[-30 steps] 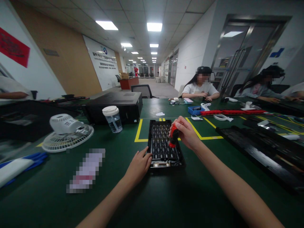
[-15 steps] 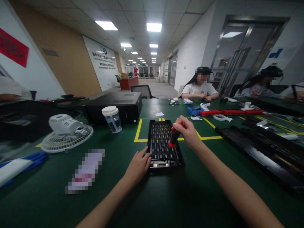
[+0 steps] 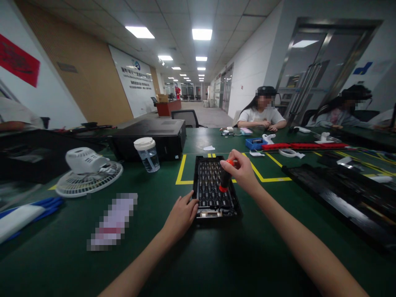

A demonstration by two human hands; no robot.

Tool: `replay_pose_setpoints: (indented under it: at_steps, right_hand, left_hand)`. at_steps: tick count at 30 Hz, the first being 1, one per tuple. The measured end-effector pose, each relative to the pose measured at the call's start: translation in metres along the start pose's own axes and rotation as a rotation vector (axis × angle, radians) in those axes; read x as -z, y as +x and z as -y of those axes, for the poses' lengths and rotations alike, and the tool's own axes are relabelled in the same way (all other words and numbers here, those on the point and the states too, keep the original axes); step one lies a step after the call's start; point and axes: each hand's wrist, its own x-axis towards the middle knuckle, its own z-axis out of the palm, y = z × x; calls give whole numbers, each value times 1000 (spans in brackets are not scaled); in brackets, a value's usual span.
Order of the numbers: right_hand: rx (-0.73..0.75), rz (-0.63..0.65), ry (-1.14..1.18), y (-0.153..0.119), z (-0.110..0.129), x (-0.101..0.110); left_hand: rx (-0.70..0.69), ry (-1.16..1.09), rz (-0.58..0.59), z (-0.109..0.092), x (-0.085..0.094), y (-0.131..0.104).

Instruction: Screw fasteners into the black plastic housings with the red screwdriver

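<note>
A black rectangular housing (image 3: 210, 185) with a honeycomb-like grid inside lies on the green table (image 3: 148, 264). Along its near end runs a light-coloured roller-like part (image 3: 210, 214). My left hand (image 3: 182, 212) rests against the housing's left edge near that end, its fingers spread. Closed around the top of a red and black screwdriver (image 3: 225, 180), my right hand (image 3: 243, 171) is over the housing's right side. The screwdriver stands nearly upright; its tip is too dark to make out.
A lidded cup (image 3: 147, 154), a white fan (image 3: 89, 171) and a black case (image 3: 151, 138) are on the left. Further right are a blue tray (image 3: 255, 143) and a long black panel (image 3: 334, 200). A person (image 3: 262, 111) sits across the table.
The screwdriver is slightly more upright, and the fingers of my right hand have shifted on its handle. My left hand keeps its place on the housing. The view has moved a little.
</note>
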Motion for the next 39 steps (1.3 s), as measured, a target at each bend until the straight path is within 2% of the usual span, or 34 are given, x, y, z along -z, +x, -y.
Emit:
replay_pose_setpoints:
  at_steps: [18,39]
  right_hand:
    - [-17,-127,-235,1,-4,-6]
    - [-9,-303,-390,-4,-5,0]
  left_hand:
    - [-1,17,-4,3,-3,0]
    - [-5,7,1,0,0,0]
